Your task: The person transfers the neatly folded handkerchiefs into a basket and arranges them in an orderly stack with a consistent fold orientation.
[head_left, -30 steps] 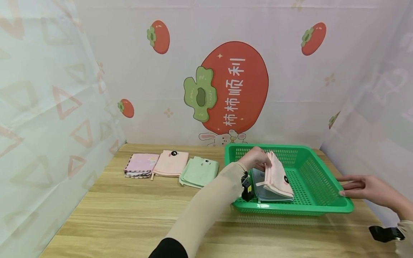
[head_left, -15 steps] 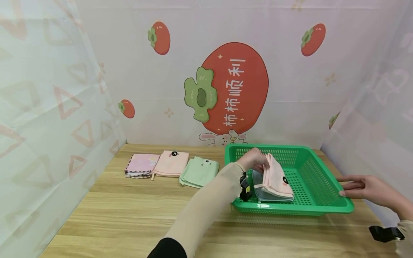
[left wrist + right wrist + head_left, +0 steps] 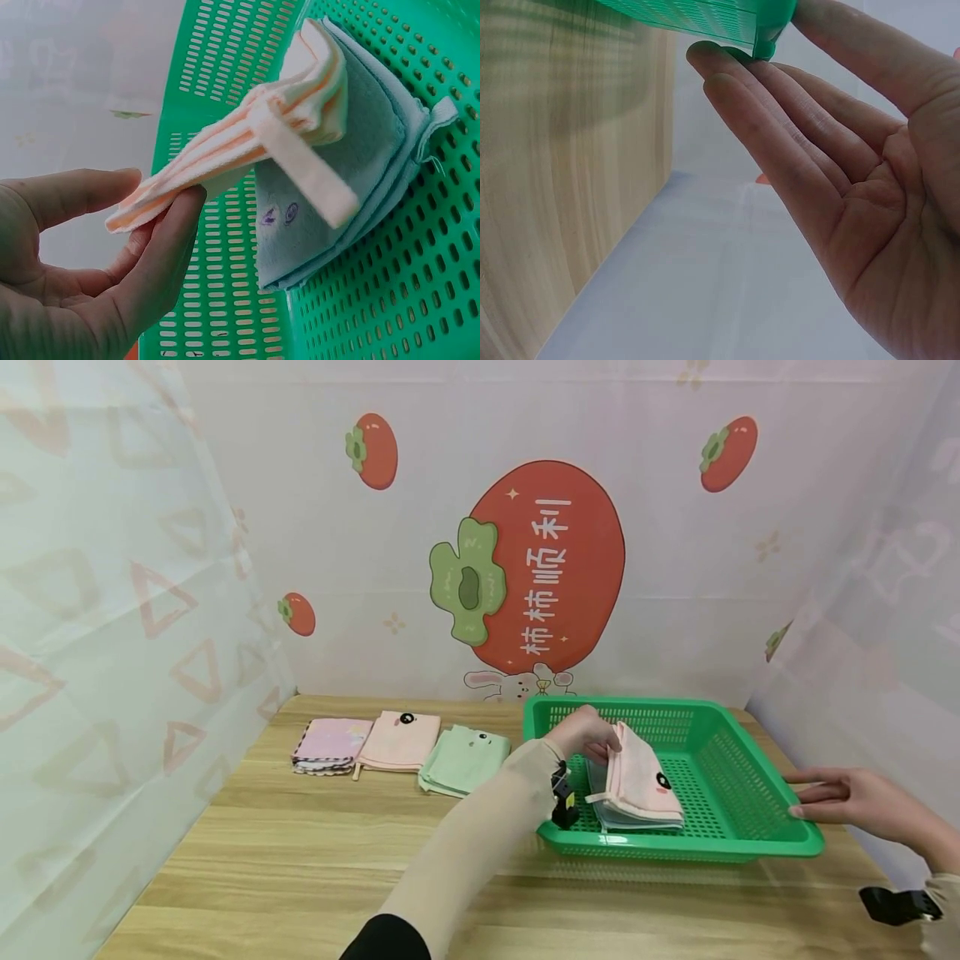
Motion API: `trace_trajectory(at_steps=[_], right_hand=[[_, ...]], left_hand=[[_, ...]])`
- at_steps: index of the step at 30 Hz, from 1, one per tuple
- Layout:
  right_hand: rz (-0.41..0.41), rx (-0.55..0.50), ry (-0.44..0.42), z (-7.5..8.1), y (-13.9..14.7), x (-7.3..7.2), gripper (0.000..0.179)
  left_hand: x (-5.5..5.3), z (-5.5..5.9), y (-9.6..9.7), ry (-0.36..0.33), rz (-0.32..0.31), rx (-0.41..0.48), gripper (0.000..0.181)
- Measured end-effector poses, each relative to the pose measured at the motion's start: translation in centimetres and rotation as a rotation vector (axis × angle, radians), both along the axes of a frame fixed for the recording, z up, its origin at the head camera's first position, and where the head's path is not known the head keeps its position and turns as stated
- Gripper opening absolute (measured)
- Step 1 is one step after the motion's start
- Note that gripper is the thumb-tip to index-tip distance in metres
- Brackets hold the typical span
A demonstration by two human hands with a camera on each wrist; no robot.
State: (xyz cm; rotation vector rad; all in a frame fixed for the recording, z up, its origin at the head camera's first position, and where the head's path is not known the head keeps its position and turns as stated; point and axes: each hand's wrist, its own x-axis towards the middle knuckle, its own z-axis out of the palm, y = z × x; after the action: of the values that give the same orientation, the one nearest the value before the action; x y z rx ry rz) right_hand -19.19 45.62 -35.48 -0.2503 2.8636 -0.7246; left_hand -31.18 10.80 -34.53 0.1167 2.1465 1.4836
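Observation:
My left hand pinches one edge of a folded pink towel between thumb and fingers, inside the green plastic basket. The towel slants down from the fingers, its lower part over a folded blue-grey towel. A pale loop hangs from the pink towel's side in the left wrist view. At the basket's right end, my right hand holds the rim, thumb on one side and fingers beneath. In the right wrist view, those fingers are nearly straight below the green rim.
Left of the basket, three folded towels lie in a row on the wooden table: a purple one with a checked edge, a pink one and a green one. Printed cloth walls stand behind and at both sides.
My left hand has drawn slightly left and down with the pink towel's edge, and the towel lies flatter over the blue-grey one. My right hand stays at the rim.

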Motion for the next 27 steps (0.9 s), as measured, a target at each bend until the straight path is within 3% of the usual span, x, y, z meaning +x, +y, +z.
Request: trace_trajectory(at_steps=[8, 13, 18, 23, 27], right_hand=[[0.018, -0.002, 0.003, -0.03, 0.05, 0.10, 0.062], [0.013, 0.000, -0.005, -0.07, 0.09, 0.00, 0.063], [0.014, -0.007, -0.003, -0.13, 0.13, -0.02, 0.063], [0.012, -0.013, -0.007, -0.31, 0.21, -0.05, 0.065], [0.018, -0.017, -0.003, -0.48, 0.21, -0.01, 0.066]], left_hand=[[0.03, -0.46, -0.72, -0.015, -0.068, 0.039, 0.021], [-0.08, -0.58, -0.98, -0.006, -0.051, 0.051, 0.037], [-0.27, -0.55, -1.01, 0.012, -0.019, 0.047, 0.031], [-0.05, -0.02, -1.06, 0.040, 0.001, 0.038, 0.038], [0.15, 0.33, -1.02, 0.058, 0.018, 0.011, 0.029]])
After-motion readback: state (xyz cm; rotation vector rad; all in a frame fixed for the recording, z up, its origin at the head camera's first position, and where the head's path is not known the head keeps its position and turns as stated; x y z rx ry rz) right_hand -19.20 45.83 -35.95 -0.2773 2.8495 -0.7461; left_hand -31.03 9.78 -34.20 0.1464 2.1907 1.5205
